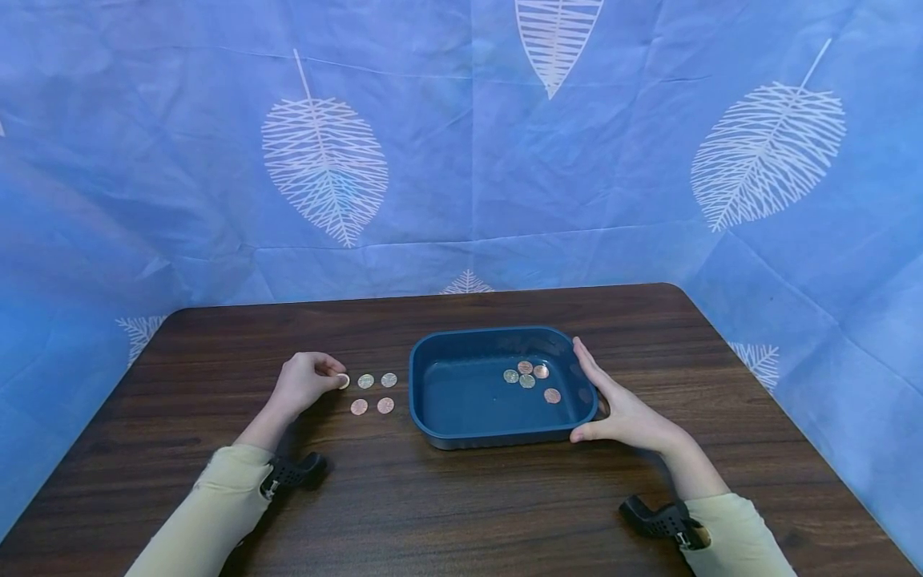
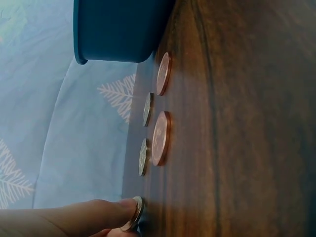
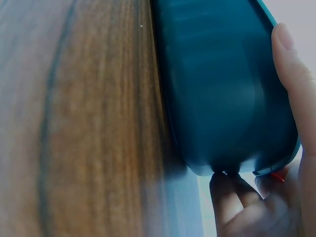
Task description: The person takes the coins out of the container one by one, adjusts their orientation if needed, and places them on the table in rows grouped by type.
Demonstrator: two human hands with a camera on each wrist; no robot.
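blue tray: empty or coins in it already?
Not empty. Five coins lie inside the blue tray; the head view shows them near its right side.

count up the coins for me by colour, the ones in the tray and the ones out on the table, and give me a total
Copper coins: 5, with 3 in the blue tray and 2 on the table.
Silver coins: 5, with 2 in the tray, 2 lying on the table, and 1 pinched by the left hand.
Total: 10 coins.

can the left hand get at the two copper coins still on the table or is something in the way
Probably yes. The left hand pinches a coin right beside the copper coins, which lie flat on the table with nothing over them.
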